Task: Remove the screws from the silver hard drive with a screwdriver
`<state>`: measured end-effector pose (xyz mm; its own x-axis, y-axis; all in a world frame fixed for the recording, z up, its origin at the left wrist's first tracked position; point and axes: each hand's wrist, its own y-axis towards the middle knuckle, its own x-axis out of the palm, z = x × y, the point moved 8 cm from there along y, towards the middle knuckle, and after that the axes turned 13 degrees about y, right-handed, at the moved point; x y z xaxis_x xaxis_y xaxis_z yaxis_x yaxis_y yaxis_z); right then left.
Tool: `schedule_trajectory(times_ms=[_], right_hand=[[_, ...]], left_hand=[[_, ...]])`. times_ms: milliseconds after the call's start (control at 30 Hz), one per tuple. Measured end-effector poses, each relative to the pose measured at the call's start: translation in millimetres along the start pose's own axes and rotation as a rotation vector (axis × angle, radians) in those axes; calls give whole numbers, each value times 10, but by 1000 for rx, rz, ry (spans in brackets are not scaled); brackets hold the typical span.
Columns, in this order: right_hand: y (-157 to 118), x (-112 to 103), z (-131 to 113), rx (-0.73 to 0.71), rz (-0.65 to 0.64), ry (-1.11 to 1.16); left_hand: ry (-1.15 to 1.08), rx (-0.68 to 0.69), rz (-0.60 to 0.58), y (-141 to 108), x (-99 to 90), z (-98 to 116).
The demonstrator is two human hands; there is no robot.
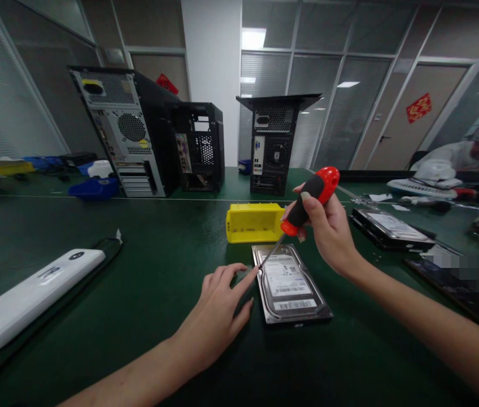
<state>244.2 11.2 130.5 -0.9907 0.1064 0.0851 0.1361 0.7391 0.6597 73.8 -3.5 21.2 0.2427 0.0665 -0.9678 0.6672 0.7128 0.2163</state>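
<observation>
1. Locate the work. The drive (288, 282) lies flat on the bench (159, 271), label side up, in front of the person, with the yellow bin (255, 223) just beyond its far edge.
2. Check the right hand (328, 229). It is closed around the handle of the screwdriver (310, 200), thumb on the upper side of the grip, fingers curled beneath.
3. Check the left hand (225, 297). Its fingers are spread and grip nothing. The index fingertip is at the drive's left edge, close to the screwdriver tip; the thumb is low beside that edge. Whether the thumb touches cannot be told.
4. Confirm the seat. The tip meets the drive near its left edge; whether it sits in a screw head is too small to tell. Verify this before applying torque.
5. Correct the angle. The shaft leans, handle up and to the right. For a screw in the top face, bring it upright, as a slanted tip would probably slip and damage the head.
6. Brace the drive. A firmer left-hand hold along the side should resist twisting better than one fingertip.
7. Guard the index finger. It lies close to the tip; move it aside before pressing hard.
8. Press down steadily, then turn slowly.
</observation>
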Motion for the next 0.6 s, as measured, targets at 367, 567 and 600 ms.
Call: schedule_trajectory(times_ms=[367, 567, 600], right_hand=[[-17, 35, -7, 8, -17, -6], [35, 100, -59, 11, -45, 14], [47, 114, -87, -1, -43, 1]], left_hand=[[-12, 4, -5, -7, -19, 11], [-31, -5, -1, -11, -32, 7], [-33, -5, -5, -11, -31, 7]])
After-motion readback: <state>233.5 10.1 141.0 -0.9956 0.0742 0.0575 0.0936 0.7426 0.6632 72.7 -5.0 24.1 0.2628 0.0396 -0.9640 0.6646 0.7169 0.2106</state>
